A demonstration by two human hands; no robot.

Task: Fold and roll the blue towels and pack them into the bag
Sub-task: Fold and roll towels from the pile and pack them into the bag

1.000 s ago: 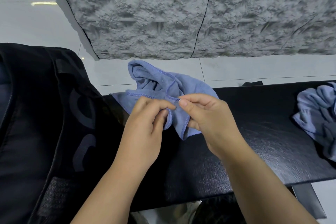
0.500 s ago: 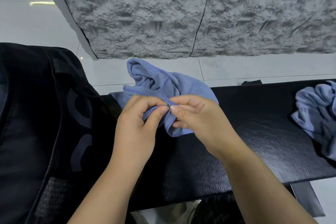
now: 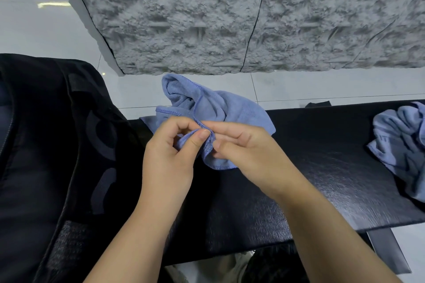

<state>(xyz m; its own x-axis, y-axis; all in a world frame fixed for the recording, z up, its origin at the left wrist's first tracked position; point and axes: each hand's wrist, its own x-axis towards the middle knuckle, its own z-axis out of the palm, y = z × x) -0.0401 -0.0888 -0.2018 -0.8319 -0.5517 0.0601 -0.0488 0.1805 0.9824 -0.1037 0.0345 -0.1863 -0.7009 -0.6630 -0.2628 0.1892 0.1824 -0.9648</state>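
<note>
Because a corner must be found before any fold, the left hand (image 3: 170,156) and right hand (image 3: 243,147) meet, each pinching the stitched hem of the crumpled blue microfibre towel (image 3: 220,110) at the black textured table's (image 3: 322,179) far left, beside the black fabric bag (image 3: 46,156). Bunched, it seems to run near-to-far, without a clear long axis.

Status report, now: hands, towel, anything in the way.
Left hand and right hand both pinch the hem of the blue towel. Towel bunched, not folded. Second towel heaped at right. Bag at left. Nothing blocking.
</note>
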